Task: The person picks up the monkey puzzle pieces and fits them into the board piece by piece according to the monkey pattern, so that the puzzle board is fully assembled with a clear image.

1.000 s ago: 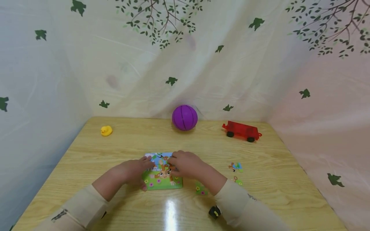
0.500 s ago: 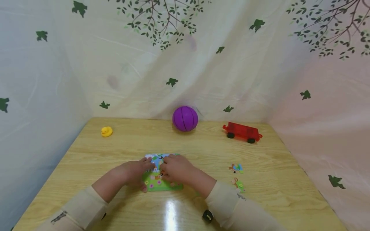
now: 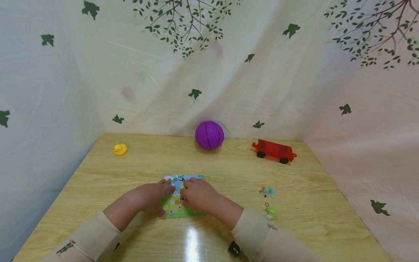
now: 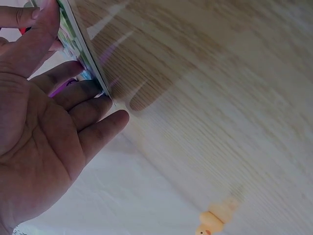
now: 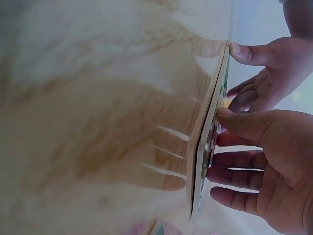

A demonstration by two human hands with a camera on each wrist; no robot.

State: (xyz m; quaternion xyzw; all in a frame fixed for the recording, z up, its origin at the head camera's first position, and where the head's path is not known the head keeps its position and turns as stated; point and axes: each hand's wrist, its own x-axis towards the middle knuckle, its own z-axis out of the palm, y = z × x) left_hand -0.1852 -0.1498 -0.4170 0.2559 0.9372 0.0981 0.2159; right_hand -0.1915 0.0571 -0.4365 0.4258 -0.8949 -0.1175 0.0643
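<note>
A picture puzzle board point(image 3: 183, 214) with a green meadow, pink flowers and blue sky lies flat near the table's middle. My left hand point(image 3: 151, 196) rests at its left side, fingertips on the picture and thumb by the near corner. In the left wrist view its fingers lie loosely along the board's edge. My right hand point(image 3: 200, 194) covers the board's right part, its fingertips touching the picture. In the right wrist view the right thumb and nearly straight fingers point(image 5: 239, 178) touch the board. Whether a piece lies under those fingertips is hidden.
Two loose puzzle pieces, one blue and brown point(image 3: 267, 192) and one green point(image 3: 270, 211), lie to the right on the wooden table point(image 3: 144, 163). A yellow rubber duck point(image 3: 120, 149), a purple ball point(image 3: 209, 135) and a red toy wagon point(image 3: 274, 151) stand along the back.
My right hand has moved left across the board, and its forearm now hides a green piece seen before. The left hand has stayed in place. Little differs in the last half second.
</note>
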